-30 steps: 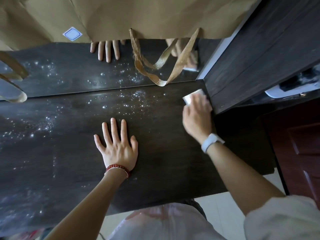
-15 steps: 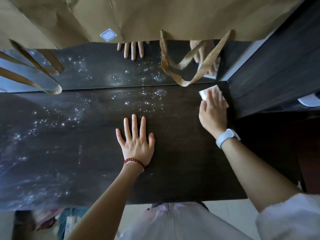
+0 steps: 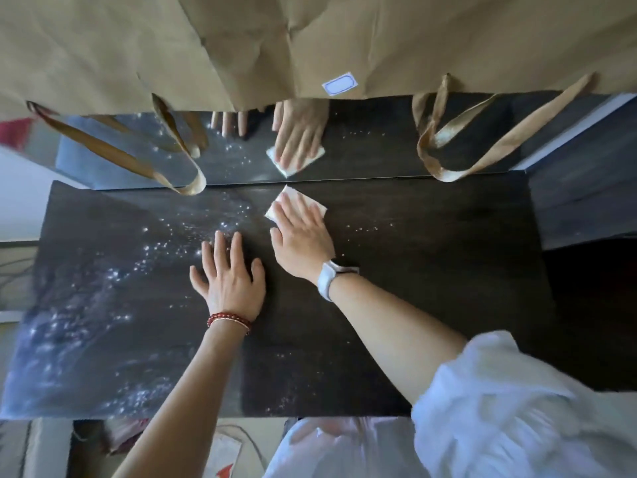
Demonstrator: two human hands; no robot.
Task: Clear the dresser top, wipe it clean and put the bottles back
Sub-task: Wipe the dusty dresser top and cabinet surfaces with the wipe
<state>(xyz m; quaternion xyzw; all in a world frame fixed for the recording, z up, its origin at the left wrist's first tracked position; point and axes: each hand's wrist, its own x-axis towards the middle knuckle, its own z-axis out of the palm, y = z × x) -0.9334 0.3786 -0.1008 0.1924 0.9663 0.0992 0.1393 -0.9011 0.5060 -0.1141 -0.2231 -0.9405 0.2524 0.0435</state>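
Nearest the camera, two bare forearms reach out over the dark wooden dresser top [image 3: 431, 270], a white sleeve [image 3: 517, 408] bunched on the right one. Left of centre, the left hand [image 3: 229, 276] lies flat on the wood with fingers spread, a red bead bracelet [image 3: 229, 320] at its wrist. Pale specks scatter over the left half of the surface. Farther in, the right hand [image 3: 301, 232], wearing a white watch [image 3: 327, 276], presses straight fingers onto a folded white cloth [image 3: 312, 201] close to the far edge. Beyond, a mirror [image 3: 362, 146] reflects both hands, and brown paper bags [image 3: 241, 43] hang above it, handles dangling.
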